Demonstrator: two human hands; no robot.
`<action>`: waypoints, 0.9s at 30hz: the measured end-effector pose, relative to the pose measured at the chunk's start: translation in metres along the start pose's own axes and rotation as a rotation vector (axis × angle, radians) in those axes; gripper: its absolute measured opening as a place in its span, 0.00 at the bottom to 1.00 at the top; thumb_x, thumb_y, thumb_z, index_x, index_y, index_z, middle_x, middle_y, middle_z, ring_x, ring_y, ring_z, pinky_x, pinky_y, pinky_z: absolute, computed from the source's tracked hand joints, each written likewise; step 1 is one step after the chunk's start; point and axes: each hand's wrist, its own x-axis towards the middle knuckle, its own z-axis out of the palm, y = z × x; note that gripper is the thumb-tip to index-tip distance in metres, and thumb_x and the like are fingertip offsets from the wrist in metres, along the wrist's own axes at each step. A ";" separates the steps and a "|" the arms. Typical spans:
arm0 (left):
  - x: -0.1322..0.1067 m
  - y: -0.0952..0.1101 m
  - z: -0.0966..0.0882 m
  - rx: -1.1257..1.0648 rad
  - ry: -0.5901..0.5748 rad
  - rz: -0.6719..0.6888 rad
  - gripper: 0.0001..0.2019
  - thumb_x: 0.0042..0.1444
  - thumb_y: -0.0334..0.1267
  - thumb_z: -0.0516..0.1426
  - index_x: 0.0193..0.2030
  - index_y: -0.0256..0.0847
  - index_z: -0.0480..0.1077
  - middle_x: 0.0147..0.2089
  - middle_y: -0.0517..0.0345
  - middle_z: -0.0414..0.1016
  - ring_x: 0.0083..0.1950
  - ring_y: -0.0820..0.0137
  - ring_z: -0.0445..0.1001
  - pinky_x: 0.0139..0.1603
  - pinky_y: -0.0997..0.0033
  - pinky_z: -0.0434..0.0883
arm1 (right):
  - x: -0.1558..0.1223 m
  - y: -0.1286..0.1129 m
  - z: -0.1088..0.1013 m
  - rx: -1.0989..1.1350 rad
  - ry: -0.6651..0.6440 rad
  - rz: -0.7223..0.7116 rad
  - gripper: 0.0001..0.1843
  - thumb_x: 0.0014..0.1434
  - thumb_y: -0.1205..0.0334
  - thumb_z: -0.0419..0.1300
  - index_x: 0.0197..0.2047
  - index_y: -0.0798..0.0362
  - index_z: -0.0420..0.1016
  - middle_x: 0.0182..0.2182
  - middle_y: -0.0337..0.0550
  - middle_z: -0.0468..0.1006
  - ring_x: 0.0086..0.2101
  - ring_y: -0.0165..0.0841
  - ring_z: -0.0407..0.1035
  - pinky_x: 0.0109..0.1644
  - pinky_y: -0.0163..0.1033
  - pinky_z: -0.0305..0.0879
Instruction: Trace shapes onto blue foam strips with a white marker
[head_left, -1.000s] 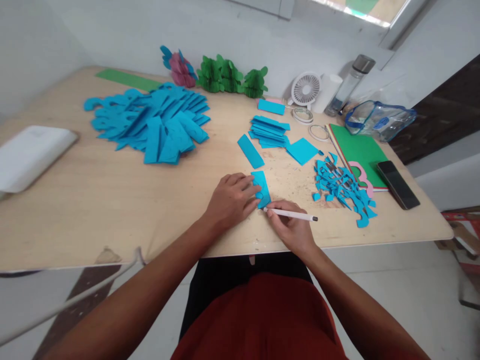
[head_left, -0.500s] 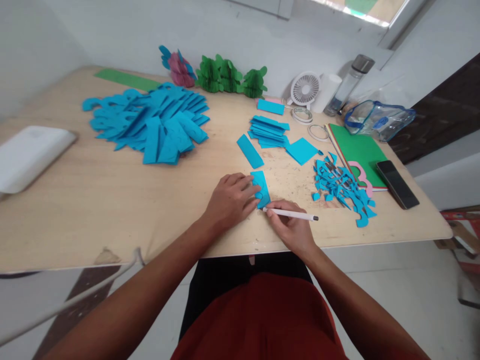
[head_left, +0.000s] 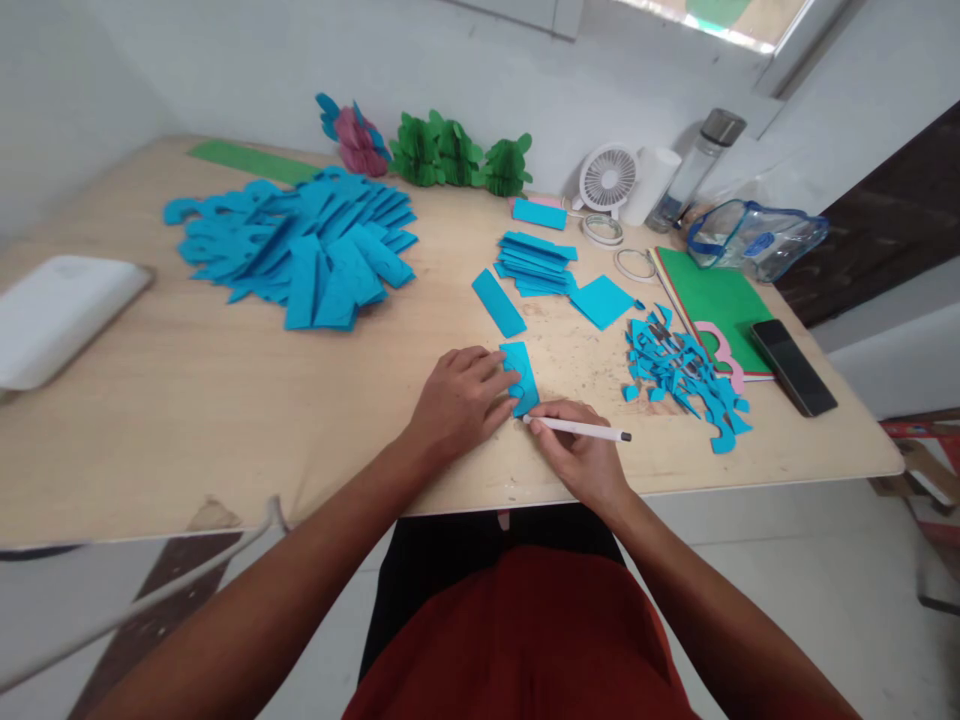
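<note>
Paper [head_left: 527, 376] under L hand [head_left: 461, 400], pouch [head_left: 793, 248] label [head_left: 761, 242] illeg.

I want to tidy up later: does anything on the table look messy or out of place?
Yes: blue scraps lie scattered loosely left of the phone, unlike the strips stacked farther back.

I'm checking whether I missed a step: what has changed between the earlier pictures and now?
Nothing visibly changed beyond a slight drift of the whole view; nothing was taken up or let go. The left hand still rests on the blue paper strip, and the right hand still grips the white pen, its tip by the strip's near edge.
</note>
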 end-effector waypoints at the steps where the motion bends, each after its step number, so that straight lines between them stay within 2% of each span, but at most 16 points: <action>1: 0.000 0.000 0.000 0.000 0.002 0.000 0.12 0.63 0.42 0.52 0.44 0.46 0.76 0.55 0.51 0.77 0.61 0.56 0.68 0.61 0.48 0.65 | 0.000 0.000 0.000 0.002 0.002 0.006 0.06 0.61 0.62 0.59 0.35 0.47 0.78 0.35 0.42 0.84 0.38 0.38 0.78 0.46 0.46 0.69; 17: 0.000 0.000 0.000 -0.003 0.009 0.004 0.11 0.63 0.42 0.53 0.44 0.46 0.76 0.55 0.52 0.77 0.60 0.56 0.68 0.60 0.47 0.65 | 0.000 -0.001 -0.001 -0.018 -0.031 0.023 0.06 0.62 0.60 0.59 0.35 0.46 0.79 0.36 0.42 0.84 0.40 0.39 0.77 0.49 0.49 0.69; 27: 0.000 0.001 -0.001 0.004 0.014 -0.008 0.11 0.63 0.42 0.53 0.45 0.46 0.76 0.55 0.52 0.77 0.61 0.56 0.68 0.60 0.47 0.65 | 0.000 0.000 0.000 0.000 -0.009 0.022 0.06 0.61 0.61 0.59 0.35 0.46 0.79 0.35 0.42 0.84 0.39 0.38 0.78 0.47 0.47 0.70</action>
